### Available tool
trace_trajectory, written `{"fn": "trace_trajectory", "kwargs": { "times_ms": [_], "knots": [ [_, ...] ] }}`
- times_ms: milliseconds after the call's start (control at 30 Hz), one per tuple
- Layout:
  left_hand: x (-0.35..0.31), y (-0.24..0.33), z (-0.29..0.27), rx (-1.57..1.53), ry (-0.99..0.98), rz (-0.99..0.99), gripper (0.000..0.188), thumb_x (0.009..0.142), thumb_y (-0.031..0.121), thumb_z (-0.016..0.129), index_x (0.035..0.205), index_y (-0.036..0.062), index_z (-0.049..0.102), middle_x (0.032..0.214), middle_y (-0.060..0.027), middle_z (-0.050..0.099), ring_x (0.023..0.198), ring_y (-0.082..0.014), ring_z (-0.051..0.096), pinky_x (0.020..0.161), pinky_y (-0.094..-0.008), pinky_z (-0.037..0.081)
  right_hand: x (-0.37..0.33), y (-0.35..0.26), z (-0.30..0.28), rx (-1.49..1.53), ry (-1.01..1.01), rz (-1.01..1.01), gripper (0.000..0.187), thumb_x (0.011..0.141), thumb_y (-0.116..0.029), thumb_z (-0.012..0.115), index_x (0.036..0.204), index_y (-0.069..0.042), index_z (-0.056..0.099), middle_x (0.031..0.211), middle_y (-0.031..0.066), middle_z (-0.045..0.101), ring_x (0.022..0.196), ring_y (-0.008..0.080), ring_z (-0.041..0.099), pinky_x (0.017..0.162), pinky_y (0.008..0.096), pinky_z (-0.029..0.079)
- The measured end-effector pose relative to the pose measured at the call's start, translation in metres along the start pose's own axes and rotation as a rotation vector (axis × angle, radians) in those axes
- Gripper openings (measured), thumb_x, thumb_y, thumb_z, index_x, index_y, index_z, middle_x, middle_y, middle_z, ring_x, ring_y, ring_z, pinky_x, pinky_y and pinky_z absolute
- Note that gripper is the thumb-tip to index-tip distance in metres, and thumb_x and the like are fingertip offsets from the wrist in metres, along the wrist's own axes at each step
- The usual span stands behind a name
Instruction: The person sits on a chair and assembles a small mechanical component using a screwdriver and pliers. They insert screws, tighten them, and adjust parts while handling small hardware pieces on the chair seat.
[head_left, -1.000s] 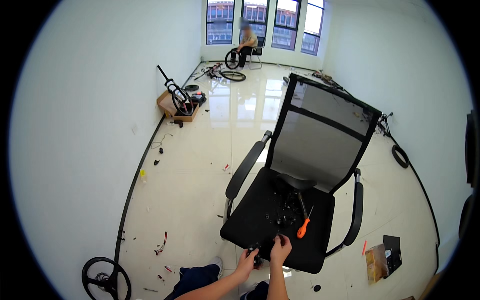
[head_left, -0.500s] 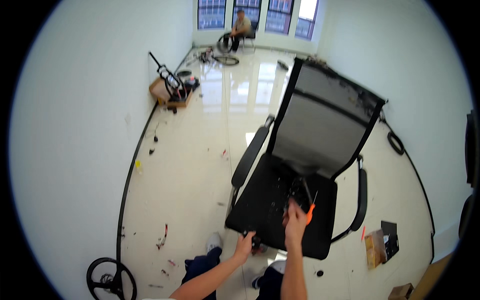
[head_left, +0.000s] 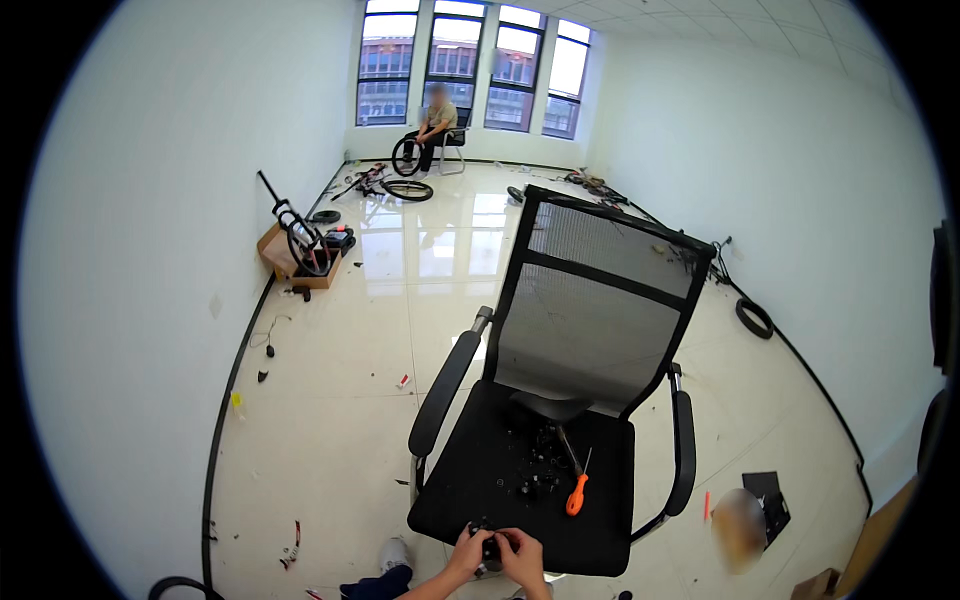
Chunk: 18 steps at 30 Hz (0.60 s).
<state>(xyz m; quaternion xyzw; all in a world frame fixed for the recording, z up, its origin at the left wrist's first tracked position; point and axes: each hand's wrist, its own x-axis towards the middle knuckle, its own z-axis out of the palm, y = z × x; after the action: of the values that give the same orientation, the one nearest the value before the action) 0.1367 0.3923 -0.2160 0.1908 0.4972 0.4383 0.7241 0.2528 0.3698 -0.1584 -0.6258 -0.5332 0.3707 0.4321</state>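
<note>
My left hand [head_left: 466, 554] and my right hand [head_left: 522, 560] meet at the front edge of the black office chair [head_left: 460, 500]. Between their fingers is a small black part [head_left: 489, 550], mostly covered, so its kind cannot be made out. Both hands are closed on it. On the seat beyond them lies an orange-handled screwdriver [head_left: 577, 495], its thin shaft pointing away. A black bicycle saddle [head_left: 552, 407] with its seat post [head_left: 570, 450] rests against the foot of the mesh backrest. Several small black bits [head_left: 540, 472] are scattered beside the post.
Along the left wall stands an open cardboard box [head_left: 318, 280] with a bicycle fork [head_left: 285, 215]. A person [head_left: 438, 118] sits near the windows, holding a wheel [head_left: 406, 156]. A tyre [head_left: 753, 318] leans by the right wall. Small loose parts [head_left: 291, 548] litter the floor at left.
My right hand has left the small parts near the screwdriver and joined my left hand at the seat's front edge. The view has tipped upward, showing more of the windows.
</note>
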Motion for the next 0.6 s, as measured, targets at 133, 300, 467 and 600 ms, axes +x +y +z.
{"fn": "trace_trajectory", "kwargs": {
  "times_ms": [133, 300, 467, 600],
  "knots": [
    [0.05, -0.014, 0.007, 0.017, -0.09, 0.07, 0.012, 0.085, 0.014, 0.055, 0.09, 0.0031, 0.055, 0.079, -0.0043, 0.059, 0.071, -0.0131, 0.059, 0.063, -0.027, 0.047, 0.025, 0.016, -0.006, 0.09, 0.075, 0.054, 0.015, 0.086, -0.01, 0.065, 0.091, 0.004, 0.069, 0.075, 0.0061, 0.068, 0.069, 0.0107, 0.063, 0.063, 0.0238, 0.05],
    [0.007, 0.041, 0.042, 0.024, -0.176, 0.057, 0.007, 0.089, 0.012, 0.054, 0.09, 0.0056, 0.055, 0.077, -0.0034, 0.059, 0.072, -0.0123, 0.059, 0.062, -0.0256, 0.048, 0.009, -0.119, -0.044, 0.451, 0.136, -0.012, 0.014, 0.088, -0.004, 0.063, 0.097, 0.005, 0.067, 0.079, 0.0032, 0.066, 0.07, 0.0063, 0.057, 0.063, 0.0204, 0.046],
    [0.008, 0.039, 0.06, 0.246, -0.102, 0.076, 0.012, 0.083, 0.007, 0.06, 0.092, 0.0082, 0.052, 0.081, 0.0017, 0.056, 0.073, -0.0071, 0.053, 0.064, -0.0235, 0.045, 0.012, -0.04, -0.027, 0.401, 0.289, 0.2, 0.012, 0.091, -0.008, 0.06, 0.091, 0.002, 0.066, 0.068, -0.0025, 0.057, 0.055, 0.0026, 0.046, 0.048, 0.0187, 0.035],
    [0.022, 0.005, 0.049, 0.216, -0.086, 0.248, 0.017, 0.083, 0.012, 0.063, 0.093, 0.004, 0.052, 0.072, -0.0014, 0.058, 0.067, -0.0099, 0.057, 0.059, -0.0266, 0.048, 0.022, -0.014, -0.025, 0.513, 0.25, 0.323, 0.013, 0.092, -0.012, 0.06, 0.087, 0.0, 0.064, 0.059, -0.0037, 0.048, 0.045, 0.0034, 0.039, 0.038, 0.0194, 0.026]
  ]
}}
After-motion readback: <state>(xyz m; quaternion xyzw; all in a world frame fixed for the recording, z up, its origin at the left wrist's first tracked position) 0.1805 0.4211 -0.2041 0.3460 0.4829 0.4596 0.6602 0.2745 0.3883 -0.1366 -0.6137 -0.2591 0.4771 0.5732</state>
